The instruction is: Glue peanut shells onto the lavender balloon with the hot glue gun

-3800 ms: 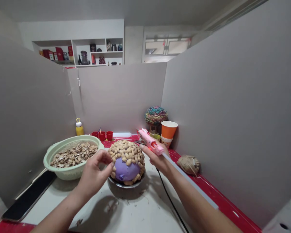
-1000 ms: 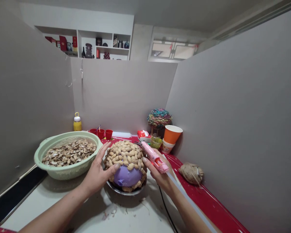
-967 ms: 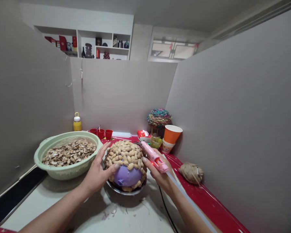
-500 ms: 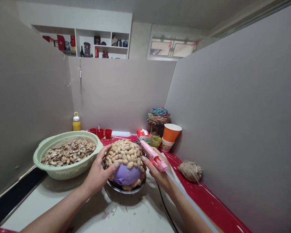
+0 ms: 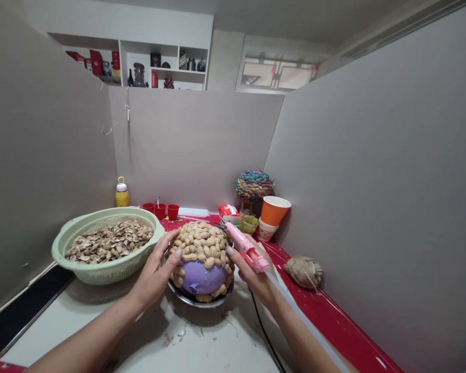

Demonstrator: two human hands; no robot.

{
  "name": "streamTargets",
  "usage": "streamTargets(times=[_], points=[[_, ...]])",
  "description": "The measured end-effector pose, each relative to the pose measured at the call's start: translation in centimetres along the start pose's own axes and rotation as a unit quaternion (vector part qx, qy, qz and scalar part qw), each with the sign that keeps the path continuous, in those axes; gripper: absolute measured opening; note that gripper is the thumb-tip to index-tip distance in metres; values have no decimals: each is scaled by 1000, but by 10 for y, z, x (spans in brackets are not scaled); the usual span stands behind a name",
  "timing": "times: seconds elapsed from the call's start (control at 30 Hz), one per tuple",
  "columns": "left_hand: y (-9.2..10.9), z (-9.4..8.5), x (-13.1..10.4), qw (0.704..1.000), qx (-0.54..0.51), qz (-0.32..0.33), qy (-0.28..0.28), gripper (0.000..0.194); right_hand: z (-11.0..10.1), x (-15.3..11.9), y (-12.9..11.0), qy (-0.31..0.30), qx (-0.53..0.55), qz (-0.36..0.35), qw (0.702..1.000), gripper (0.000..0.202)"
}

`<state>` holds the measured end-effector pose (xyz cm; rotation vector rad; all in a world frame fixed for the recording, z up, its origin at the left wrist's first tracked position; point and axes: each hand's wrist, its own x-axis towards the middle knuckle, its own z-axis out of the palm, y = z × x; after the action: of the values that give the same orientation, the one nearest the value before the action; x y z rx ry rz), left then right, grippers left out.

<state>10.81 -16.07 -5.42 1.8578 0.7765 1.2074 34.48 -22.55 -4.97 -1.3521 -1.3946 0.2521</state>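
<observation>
Since the frame half a second earlier, the left thumb had slid outward, off the purple patch's upper edge! Far left, the green basket (image 5: 112,274) of shells (image 5: 108,241) sat clear of the action. Then came the left hand (image 5: 151,277), spread wide and cupping the left side of the peanut-covered ball (image 5: 204,243), which sat in the metal bowl (image 5: 202,304), its bare purple patch (image 5: 204,277) facing near. Light, even pressure looked the right call there, since a squeeze could have loosened shells or dented that patch. Over on the right, the right hand (image 5: 258,282) had its grip closed around the pink glue gun (image 5: 243,243), thumb against the ball, nozzle pointing far. Good handling meant steadying with the fingers, keeping skin off that probably hot tip, and letting the black cord (image 5: 262,326) trail free, near right.
</observation>
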Motion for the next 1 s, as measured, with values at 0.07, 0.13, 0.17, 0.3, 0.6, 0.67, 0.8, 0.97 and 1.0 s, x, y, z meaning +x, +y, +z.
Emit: streamTargets(times=[0.07, 0.13, 0.17, 0.3, 0.6, 0.67, 0.8, 0.97, 1.0], points=[[-1, -2, 0, 1000, -15, -7, -8, 52, 1, -1, -1, 9, 6, 3, 1000, 41], [0, -5, 1, 999, -29, -13, -22, 55, 1, -1, -3, 11, 15, -1, 1000, 41], [0, -6, 2, 999, -37, -17, -30, 57, 1, -1, -3, 10, 18, -4, 1000, 41], [0, -10, 4, 996, -68, -23, -58, 59, -1, -1, -5, 4, 8, 0, 1000, 41], [-3, -7, 4, 997, -48, -8, -59, 58, -3, 0, -7, 1, -5, -20, 1000, 40], [-2, -7, 4, 998, -38, -5, -59, 58, -3, 1, -8, 4, -15, -39, 999, 38], [-1, -6, 4, 998, -23, -2, -52, 59, -4, 3, -7, -2, -18, -61, 998, 34], [-1, -4, 3, 999, -11, -1, -44, 60, -4, 3, -5, -8, -16, -68, 998, 34], [-1, -4, 3, 999, -9, -2, -42, 60, -4, 3, -5, -9, -18, -67, 998, 35]])
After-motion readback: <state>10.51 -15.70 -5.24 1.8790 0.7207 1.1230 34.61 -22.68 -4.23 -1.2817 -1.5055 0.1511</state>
